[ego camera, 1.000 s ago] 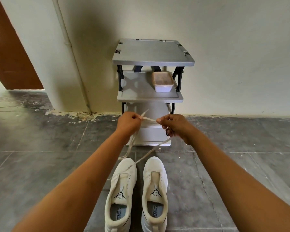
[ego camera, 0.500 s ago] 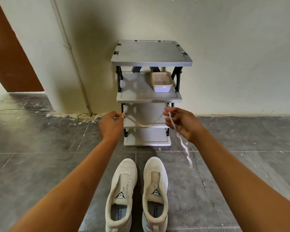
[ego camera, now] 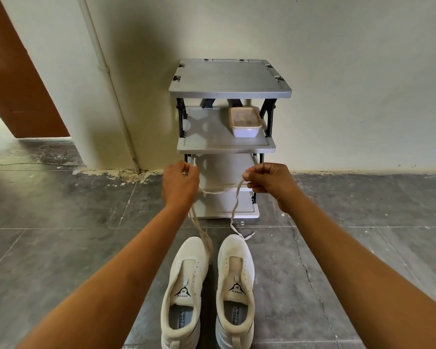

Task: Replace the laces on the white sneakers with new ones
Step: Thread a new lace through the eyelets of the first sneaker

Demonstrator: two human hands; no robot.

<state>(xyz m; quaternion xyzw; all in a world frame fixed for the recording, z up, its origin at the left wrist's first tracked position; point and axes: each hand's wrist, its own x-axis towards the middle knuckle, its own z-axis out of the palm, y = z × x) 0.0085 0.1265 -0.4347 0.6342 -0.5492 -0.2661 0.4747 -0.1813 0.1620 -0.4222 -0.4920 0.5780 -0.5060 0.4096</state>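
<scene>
The plastic container [ego camera: 244, 121] on the rack's [ego camera: 212, 141] second shelf holds something you cannot make out. Your left hand [ego camera: 180, 183] and right hand [ego camera: 271, 181] each pinch the lace [ego camera: 218, 192]. It sags sideways between them, and its ends hang down over the sneakers [ego camera: 186, 273]. These lie on the floor with toes toward the rack and heels cut off.

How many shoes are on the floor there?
2. The left white fabric sneaker and the right white fabric sneaker stand side by side on the grey tiled floor, toes toward the grey plastic shelf rack. None seems hidden.
</scene>
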